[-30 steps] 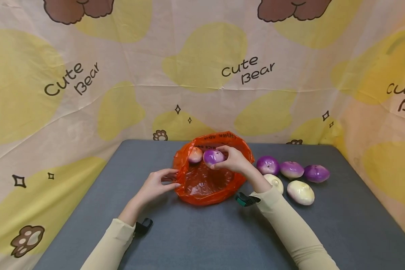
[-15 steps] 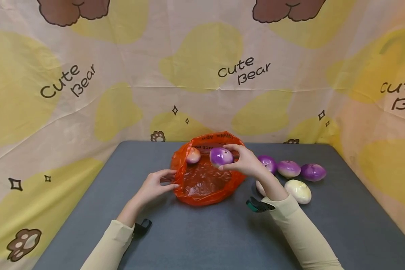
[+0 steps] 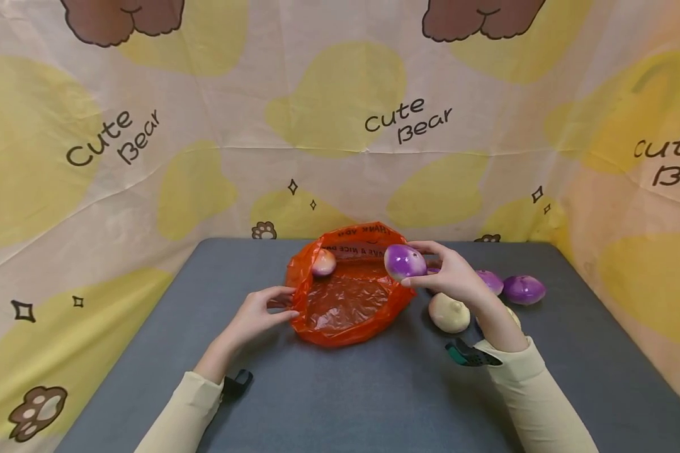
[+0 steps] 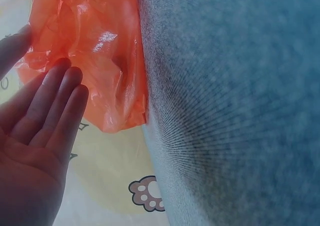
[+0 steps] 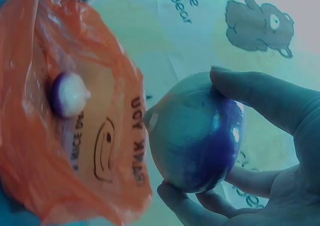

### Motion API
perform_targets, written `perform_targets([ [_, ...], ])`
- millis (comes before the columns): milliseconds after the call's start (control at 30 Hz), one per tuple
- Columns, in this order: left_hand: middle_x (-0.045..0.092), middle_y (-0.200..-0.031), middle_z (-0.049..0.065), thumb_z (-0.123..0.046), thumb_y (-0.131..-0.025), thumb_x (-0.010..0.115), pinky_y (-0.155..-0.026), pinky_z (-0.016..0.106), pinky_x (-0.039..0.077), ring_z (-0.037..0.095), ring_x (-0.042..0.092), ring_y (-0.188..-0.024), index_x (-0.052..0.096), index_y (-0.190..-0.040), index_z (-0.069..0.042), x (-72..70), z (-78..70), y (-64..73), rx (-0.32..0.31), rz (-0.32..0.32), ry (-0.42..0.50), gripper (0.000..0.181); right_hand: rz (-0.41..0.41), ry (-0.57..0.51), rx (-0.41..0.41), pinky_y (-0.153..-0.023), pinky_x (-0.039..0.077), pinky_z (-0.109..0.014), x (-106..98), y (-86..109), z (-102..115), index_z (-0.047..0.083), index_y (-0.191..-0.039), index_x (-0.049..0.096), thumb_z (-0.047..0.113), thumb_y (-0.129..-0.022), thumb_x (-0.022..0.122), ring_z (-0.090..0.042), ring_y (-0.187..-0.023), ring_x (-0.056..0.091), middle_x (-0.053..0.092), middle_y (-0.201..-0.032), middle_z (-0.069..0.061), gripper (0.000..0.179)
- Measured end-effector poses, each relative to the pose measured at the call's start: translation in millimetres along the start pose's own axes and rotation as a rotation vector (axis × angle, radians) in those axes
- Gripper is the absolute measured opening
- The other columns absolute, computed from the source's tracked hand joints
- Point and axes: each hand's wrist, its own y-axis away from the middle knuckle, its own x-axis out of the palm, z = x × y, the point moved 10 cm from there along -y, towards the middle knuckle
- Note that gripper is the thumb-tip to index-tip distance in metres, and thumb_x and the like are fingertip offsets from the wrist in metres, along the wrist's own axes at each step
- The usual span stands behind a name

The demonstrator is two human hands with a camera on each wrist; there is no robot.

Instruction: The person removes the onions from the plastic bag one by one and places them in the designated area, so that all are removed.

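Observation:
My right hand [image 3: 449, 270] grips a glossy purple-and-white onion [image 3: 405, 262] between thumb and fingers. The onion is at the right rim of an orange plastic bag [image 3: 351, 335], and the right wrist view shows its pale, pointed end turned toward the bag. The bag's mouth gapes toward me. Inside, near its left wall, lies another onion [image 3: 323, 262]. My left hand [image 3: 259, 314] touches the outside of the bag's left edge. In the left wrist view its fingers [image 4: 52, 103] are nearly straight against the plastic.
On the grey table [image 3: 340, 402], right of the bag, several more onions lie together. A pale-side-up onion [image 3: 449, 313] and a purple onion [image 3: 524, 290] show; my right hand and forearm partly cover others. A printed cloth [image 3: 328, 94] hangs behind the table's far edge.
My right hand has moved right with the onion, from over the bag's opening to its right rim. My left hand stays at the bag's left edge.

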Motion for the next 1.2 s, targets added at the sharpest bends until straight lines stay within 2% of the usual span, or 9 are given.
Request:
perform_targets([
  [233,0.069,-0.11,0.004,-0.032,-0.08,0.077,-0.09,0.042,0.053,0.018,0.066,-0.098,0.063,-0.12,-0.011,0.6,-0.9,-0.6,0.003,0.007,-0.013,0.048,-0.033,0.058,0.019,-0.083,0.054,-0.034,-21.5,13.8,-9.6,0.015,-0.141,0.042,0.03,-0.077,0.079,-0.034,-0.115,0.056,0.051,-0.133,-0.019,0.075],
  [500,0.069,-0.11,0.007,-0.03,-0.081,0.076,-0.09,0.044,0.052,0.021,0.066,-0.099,0.062,-0.122,-0.008,3.3,-1.6,-2.9,0.01,0.02,-0.001,0.048,-0.069,0.141,0.048,-0.097,0.046,-0.05,-46.9,26.7,-21.9,0.015,-0.141,0.041,0.035,-0.077,0.078,-0.036,-0.12,0.053,0.05,-0.136,-0.017,0.077],
  [600,0.069,-0.109,0.007,-0.031,-0.081,0.075,-0.09,0.044,0.052,0.021,0.066,-0.098,0.062,-0.122,-0.009,3.3,-1.8,-3.5,0.019,0.02,0.0,0.048,-0.076,0.138,0.067,-0.092,0.05,-0.04,-55.4,30.1,-28.6,0.015,-0.142,0.041,0.035,-0.077,0.078,-0.036,-0.119,0.053,0.05,-0.135,-0.017,0.078],
  [733,0.069,-0.108,0.006,-0.032,-0.08,0.076,-0.089,0.044,0.053,0.02,0.066,-0.097,0.063,-0.121,-0.009,3.2,-1.7,-3.4,0.028,0.016,-0.01,0.048,-0.084,0.142,0.055,-0.08,0.051,-0.022,-65.4,35.6,-31.8,0.01,-0.143,0.039,0.029,-0.079,0.077,-0.038,-0.117,0.053,0.049,-0.135,-0.022,0.077],
  [900,0.069,-0.108,0.006,-0.032,-0.08,0.076,-0.089,0.044,0.053,0.02,0.066,-0.097,0.063,-0.121,-0.01,4.2,-1.4,-4.0,0.024,0.017,-0.013,0.048,-0.095,0.151,0.062,-0.075,0.051,-0.02,-76.5,41.6,-39.0,0.007,-0.143,0.037,0.026,-0.08,0.076,-0.04,-0.115,0.053,0.048,-0.133,-0.025,0.076],
  [1200,0.069,-0.108,0.007,-0.031,-0.08,0.076,-0.089,0.045,0.053,0.021,0.066,-0.097,0.062,-0.12,-0.009,5.9,-2.2,-5.8,0.024,0.02,-0.009,0.048,-0.116,0.223,0.098,-0.081,0.047,-0.023,-94.0,53.9,-51.9,0.007,-0.143,0.037,0.031,-0.08,0.076,-0.042,-0.118,0.051,0.048,-0.134,-0.026,0.078],
])
